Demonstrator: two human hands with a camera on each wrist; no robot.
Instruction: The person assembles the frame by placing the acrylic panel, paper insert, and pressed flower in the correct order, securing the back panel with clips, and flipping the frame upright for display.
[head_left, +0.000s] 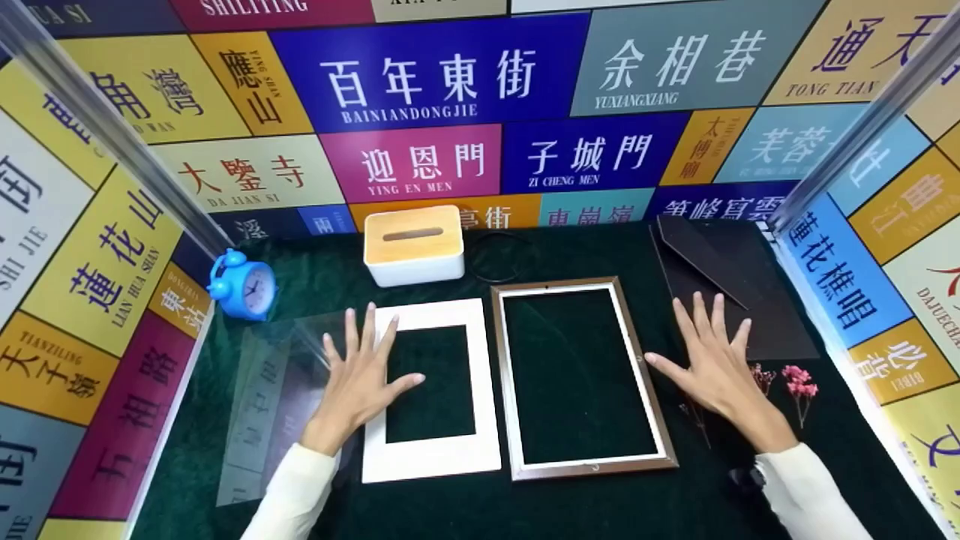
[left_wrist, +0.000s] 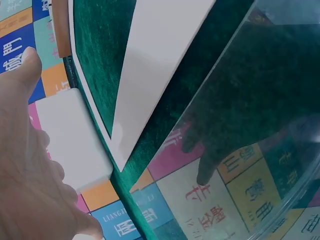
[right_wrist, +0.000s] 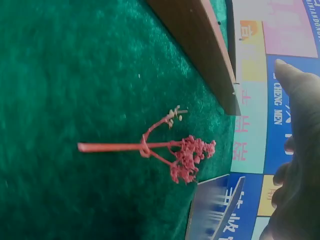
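Both splayed, fingers (head_left: pixel 352 335) apart: left hand (head_left: pixel 365 384) by white mat (head_left: pixel 482 390), right hand (head_left: pixel 709 373) by brown frame (head_left: pixel 555 471)

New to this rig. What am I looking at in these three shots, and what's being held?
No robot here: these are a person's bare left hand and right hand. The wide picture comes from a camera on the head, looking forward and down; the other two come from cameras on each wrist.

On the green cloth, left to right in front, lie a clear sheet, a white mat, a brown frame and pink flowers. Behind them are a blue clock, a box with a slotted lid and a black board.

Nothing is held; both hands are spread open.
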